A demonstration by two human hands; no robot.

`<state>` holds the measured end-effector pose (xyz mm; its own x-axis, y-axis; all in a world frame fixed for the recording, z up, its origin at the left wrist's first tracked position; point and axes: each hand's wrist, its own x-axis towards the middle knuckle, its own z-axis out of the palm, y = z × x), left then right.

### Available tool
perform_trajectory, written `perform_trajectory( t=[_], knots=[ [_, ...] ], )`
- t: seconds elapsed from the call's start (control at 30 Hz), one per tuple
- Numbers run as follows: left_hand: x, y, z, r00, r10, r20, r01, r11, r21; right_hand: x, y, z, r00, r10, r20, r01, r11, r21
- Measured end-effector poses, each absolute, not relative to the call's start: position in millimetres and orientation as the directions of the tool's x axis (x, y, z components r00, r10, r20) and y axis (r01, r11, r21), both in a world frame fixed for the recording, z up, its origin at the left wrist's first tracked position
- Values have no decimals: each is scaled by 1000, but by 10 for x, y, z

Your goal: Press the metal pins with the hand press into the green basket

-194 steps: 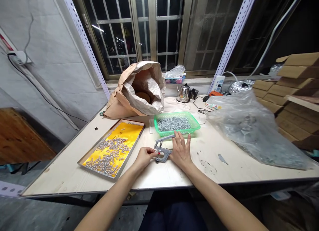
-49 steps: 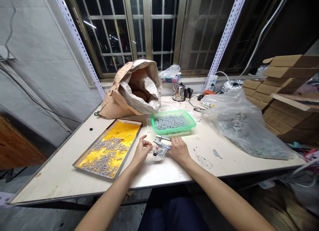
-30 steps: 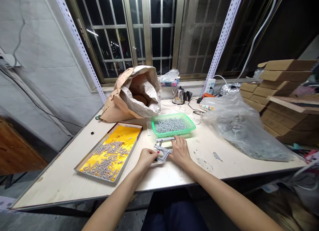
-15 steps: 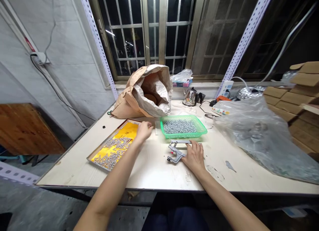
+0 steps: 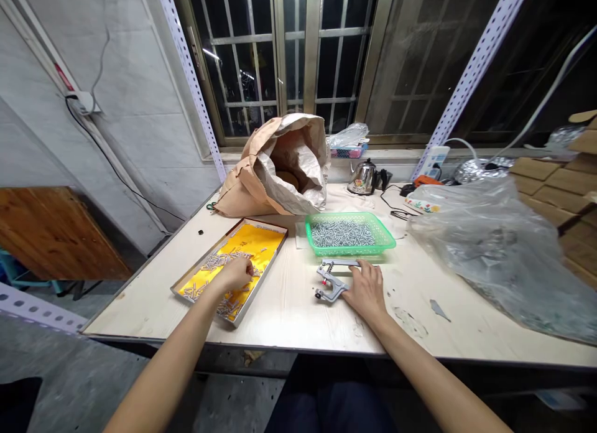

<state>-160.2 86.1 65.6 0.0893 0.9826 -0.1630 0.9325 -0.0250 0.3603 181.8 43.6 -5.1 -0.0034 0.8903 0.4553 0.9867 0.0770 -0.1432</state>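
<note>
My left hand [image 5: 234,274] is over a shallow tray [image 5: 265,272] lined with yellow. Its fingers are pinched together among small silvery metal pins [image 5: 219,259]; whether a pin is between them is too small to tell. In my right hand [image 5: 367,290] is a grey metal hand tool [image 5: 333,285] with a coil spring and a small red part, its open jaw end pointing left. That hand rests low over the table, fingers wrapped round the tool's handles. Just behind the tool stands a green plastic basket [image 5: 389,241] filled with similar small metal pieces.
Behind the tray a large brown paper sack [image 5: 245,187] lies with its mouth facing me. A steel kettle [image 5: 362,178] and cables stand at the back. On the right are a clear plastic bag [image 5: 494,259] and stacked cardboard boxes [image 5: 573,187]. A grey scrap [image 5: 438,310] lies near the front.
My left hand has moved left and nearer to me, from beside the tray's far right corner to over the pins. My right hand stays on the tool. The view has shifted slightly.
</note>
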Motion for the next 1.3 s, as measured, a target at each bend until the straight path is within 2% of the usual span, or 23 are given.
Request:
perform_trajectory(
  t=[0.1,0.2,0.3,0.37,0.47,0.53,0.57,0.67,0.8,0.9,1.13,1.3],
  knots=[
    [-1560,774,647,157,980,-120,950,-116,290,1806,428,-38,-1,891,453,986,76,-146],
    [-1506,745,617,183,979,-93,948,-151,278,1802,426,-40,-2,890,455,986,78,-149],
    [-1489,741,630,176,981,-85,942,-143,305,1807,427,-49,2,890,455,985,76,-153],
    [-1456,734,670,130,991,-12,910,-114,400,1804,422,-37,-3,886,464,986,79,-144],
    [-1238,703,692,24,997,77,693,-72,718,1773,398,38,-44,862,505,989,109,-99],
    [-966,666,629,4,1000,0,451,-2,893,1733,370,119,-88,845,528,988,140,-60],
    [-813,643,572,18,998,-52,340,43,939,1709,355,161,-108,840,531,987,153,-41],
    [-409,574,354,37,994,-108,114,103,988,1649,318,249,-144,840,523,987,162,11],
    [-176,499,122,28,992,-126,-63,127,990,1619,308,249,-134,862,489,991,128,46],
    [-138,453,62,37,987,-155,-84,157,984,1611,316,218,-92,883,460,996,84,39],
    [-97,407,76,14,990,-141,29,141,990,1548,328,208,-70,894,442,998,60,36],
    [-125,404,86,89,990,-107,101,98,990,1523,303,182,-41,900,434,999,27,37]
  ],
)
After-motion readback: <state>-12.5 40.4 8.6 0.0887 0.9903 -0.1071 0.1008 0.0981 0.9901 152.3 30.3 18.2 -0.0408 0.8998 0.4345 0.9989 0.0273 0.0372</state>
